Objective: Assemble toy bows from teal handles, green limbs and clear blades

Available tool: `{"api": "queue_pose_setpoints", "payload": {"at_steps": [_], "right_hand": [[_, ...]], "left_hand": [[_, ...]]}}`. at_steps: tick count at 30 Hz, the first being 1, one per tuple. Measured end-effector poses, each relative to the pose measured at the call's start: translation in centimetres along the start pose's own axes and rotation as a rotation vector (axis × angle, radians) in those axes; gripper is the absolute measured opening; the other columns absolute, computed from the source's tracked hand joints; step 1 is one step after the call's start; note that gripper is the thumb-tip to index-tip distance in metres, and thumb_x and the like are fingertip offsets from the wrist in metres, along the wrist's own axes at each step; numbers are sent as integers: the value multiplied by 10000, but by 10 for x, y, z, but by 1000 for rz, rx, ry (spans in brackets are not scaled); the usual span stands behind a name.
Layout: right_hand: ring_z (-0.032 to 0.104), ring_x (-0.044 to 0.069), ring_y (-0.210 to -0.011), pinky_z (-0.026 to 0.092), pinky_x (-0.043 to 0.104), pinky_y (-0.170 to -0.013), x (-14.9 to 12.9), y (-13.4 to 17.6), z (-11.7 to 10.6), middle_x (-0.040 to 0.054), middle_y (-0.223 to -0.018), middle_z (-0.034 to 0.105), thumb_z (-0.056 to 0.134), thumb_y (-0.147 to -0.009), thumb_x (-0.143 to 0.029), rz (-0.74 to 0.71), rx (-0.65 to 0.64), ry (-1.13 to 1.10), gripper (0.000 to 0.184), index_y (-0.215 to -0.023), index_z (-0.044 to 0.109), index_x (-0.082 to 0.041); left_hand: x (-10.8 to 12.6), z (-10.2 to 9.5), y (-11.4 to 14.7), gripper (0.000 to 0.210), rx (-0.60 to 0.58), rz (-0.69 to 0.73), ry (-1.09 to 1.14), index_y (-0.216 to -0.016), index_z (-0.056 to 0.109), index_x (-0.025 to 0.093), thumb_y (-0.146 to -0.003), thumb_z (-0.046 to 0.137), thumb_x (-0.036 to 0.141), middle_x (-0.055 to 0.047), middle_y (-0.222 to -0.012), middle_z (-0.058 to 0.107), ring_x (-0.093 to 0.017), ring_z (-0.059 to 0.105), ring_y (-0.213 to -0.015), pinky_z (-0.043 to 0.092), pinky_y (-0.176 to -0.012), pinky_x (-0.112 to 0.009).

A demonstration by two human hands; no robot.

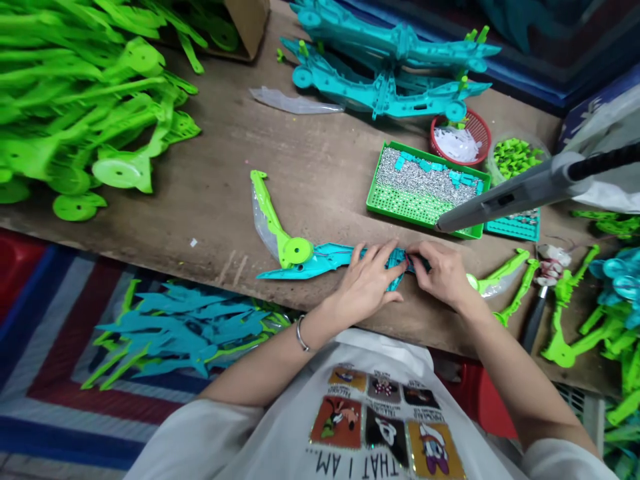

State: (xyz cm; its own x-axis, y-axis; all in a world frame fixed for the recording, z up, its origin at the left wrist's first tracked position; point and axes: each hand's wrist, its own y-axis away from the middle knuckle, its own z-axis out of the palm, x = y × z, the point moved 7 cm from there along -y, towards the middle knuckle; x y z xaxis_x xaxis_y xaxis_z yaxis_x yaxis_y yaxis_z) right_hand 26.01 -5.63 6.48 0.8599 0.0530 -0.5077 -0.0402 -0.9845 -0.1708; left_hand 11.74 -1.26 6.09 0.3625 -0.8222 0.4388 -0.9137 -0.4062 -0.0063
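Assembly step, apparently: left hand and right hand, close together, press on the teal-and-green plastic toy crossbow on the wooden bench; fastening likely demands steady alignment.

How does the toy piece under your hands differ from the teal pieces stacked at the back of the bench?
The toy piece has lime-green arms fitted; the stacked pieces are mostly teal. The left hand and right hand press on it; the stack lies untouched. It is single; they are piled. Both have teal bodies.

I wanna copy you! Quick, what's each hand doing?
Left hand: fingers pressing on the teal toy bow.
Right hand: pinching the same bow's middle.
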Motion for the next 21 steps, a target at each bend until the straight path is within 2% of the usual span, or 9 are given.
{"api": "queue_pose_setpoints", "payload": {"at_steps": [4, 6, 8, 11, 15, 19, 21], "right_hand": [[755, 203, -905, 594, 335, -835, 2, 1, -6, 35, -1037, 782, 514, -794, -19, 20, 28, -55, 413, -1139, 617, -222], [761, 211, -941, 599, 350, -863, 3, 2, -5, 40, -1073, 784, 499, -786, -2, 48, -23, -54, 462, -1180, 609, -216], [762, 215, -962, 602, 363, -882, 4, 6, -6, 46, -1090, 782, 509, -830, -26, 102, -65, -93, 415, -1181, 623, -217], [749, 227, -1023, 603, 398, -929, 6, 12, -14, 69, -1146, 766, 605, -905, -161, 167, -44, -235, 261, -1153, 651, -227], [690, 248, -1186, 563, 454, -1028, -1, 17, -19, 98, -1265, 718, 665, -912, -214, 53, -48, -295, 172, -1082, 673, -236], [698, 218, -1146, 583, 422, -987, -4, 18, -14, 98, -1275, 702, 619, -953, -196, -79, -69, -198, 123, -1039, 697, -237], [703, 213, -1122, 591, 420, -971, -3, 18, -10, 98, -1273, 700, 603, -962, -188, -109, -75, -157, 161, -1080, 698, -240]], "left_hand": [[1, -3, 1, 686, 1, -2, -2, -1408, 584, 276, -795, 830, 461, -162, -1626, 374, -356, 455, -1381, 307, -1161, -586], [2, -4, 2, 679, 1, 0, -5, -1406, 588, 276, -799, 825, 467, -156, -1619, 386, -354, 466, -1361, 322, -1147, -571], [2, -5, 3, 687, 7, -2, -8, -1404, 593, 276, -790, 832, 471, -154, -1614, 393, -352, 477, -1340, 335, -1131, -560], [1, -5, 3, 695, 17, 0, -13, -1400, 600, 278, -778, 843, 473, -155, -1619, 383, -350, 481, -1321, 342, -1116, -554], [0, -5, 1, 657, 13, -7, -13, -1371, 624, 291, -783, 831, 499, -141, -1620, 387, -351, 490, -1300, 361, -1086, -547], [0, -7, 0, 629, -8, -20, -11, -1366, 632, 300, -818, 768, 579, -127, -1609, 411, -357, 490, -1298, 382, -1053, -546], [2, -9, -1, 508, 5, -32, -13, -1333, 659, 301, -905, 666, 576, -117, -1594, 436, -346, 500, -1283, 386, -1036, -543]]}}
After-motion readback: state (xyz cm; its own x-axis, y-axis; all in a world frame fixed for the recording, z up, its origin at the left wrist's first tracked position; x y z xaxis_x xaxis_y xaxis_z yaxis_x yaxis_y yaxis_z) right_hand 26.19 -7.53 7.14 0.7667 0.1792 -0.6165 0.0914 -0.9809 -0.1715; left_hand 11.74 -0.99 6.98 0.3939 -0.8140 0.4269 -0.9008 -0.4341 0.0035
